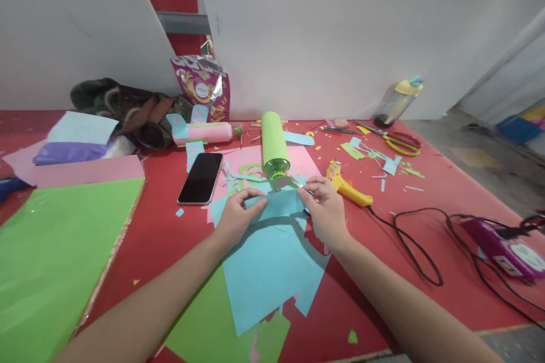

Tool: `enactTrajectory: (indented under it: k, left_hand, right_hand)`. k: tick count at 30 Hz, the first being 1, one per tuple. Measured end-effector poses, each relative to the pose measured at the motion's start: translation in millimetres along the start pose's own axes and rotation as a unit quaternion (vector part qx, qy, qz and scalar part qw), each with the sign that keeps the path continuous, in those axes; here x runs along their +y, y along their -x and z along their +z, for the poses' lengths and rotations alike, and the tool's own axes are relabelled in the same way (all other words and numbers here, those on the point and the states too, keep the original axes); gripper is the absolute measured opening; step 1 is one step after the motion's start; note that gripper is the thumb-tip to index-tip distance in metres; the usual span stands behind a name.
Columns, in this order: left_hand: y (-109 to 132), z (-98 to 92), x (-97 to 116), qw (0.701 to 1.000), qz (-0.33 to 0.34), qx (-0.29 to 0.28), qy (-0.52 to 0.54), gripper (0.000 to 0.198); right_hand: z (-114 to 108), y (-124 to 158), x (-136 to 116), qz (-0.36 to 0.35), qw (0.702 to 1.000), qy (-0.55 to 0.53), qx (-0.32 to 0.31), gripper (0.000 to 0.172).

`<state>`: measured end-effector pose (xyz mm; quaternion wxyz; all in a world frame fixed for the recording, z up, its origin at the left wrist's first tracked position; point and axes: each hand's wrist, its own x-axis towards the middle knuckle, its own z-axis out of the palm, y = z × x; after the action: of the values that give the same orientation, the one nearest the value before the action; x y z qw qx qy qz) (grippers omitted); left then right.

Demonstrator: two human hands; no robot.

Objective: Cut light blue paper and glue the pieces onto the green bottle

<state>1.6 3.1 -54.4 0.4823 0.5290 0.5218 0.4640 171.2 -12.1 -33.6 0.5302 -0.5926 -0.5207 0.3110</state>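
Between my two hands is a blue paper strip (279, 204), raised over a larger blue paper sheet (272, 272). My left hand (240, 215) pinches the strip's left end between thumb and fingers. At its right end, my right hand (326, 210) grips it the same way. Just beyond the strip lies a bottle wrapped in green paper (275, 139), its neck pointing toward me. A yellow glue gun (351, 190) rests right of my right hand. Left of my left hand is a black-screened phone (201, 177).
A pink-wrapped bottle (208, 133) lies at the back left, near a purple snack bag (204, 88). Green sheets (55, 255) cover the left side. Scissors (395, 140), paper scraps (378, 159), a clear bottle (395, 103) and a purple power strip (502, 249) with cords are at right.
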Motion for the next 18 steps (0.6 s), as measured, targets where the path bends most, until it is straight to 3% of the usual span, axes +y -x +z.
enactTrajectory:
  k: [7, 12, 16, 18]
  left_hand:
    - [-1.1, 2.0, -3.1, 0.998, -0.023, 0.011, 0.058, 0.027]
    - [-3.7, 3.6, -6.5, 0.994, -0.033, -0.012, 0.108, 0.037]
    - [-5.1, 2.9, -9.4, 0.996, -0.018, -0.022, 0.090, 0.028]
    - [-4.3, 2.4, -8.9, 0.998, 0.003, -0.018, 0.064, 0.021]
  right_hand:
    - [-1.2, -2.1, 0.1, 0.004, 0.999, -0.031, 0.012, 0.015]
    - [-1.7, -4.7, 0.0, 0.012, 0.996, -0.077, 0.035, 0.015]
    - [-1.8, -6.2, 3.5, 0.026, 0.994, -0.099, 0.036, 0.015]
    - [-2.1, -5.8, 4.5, 0.013, 0.997, -0.057, 0.041, 0.012]
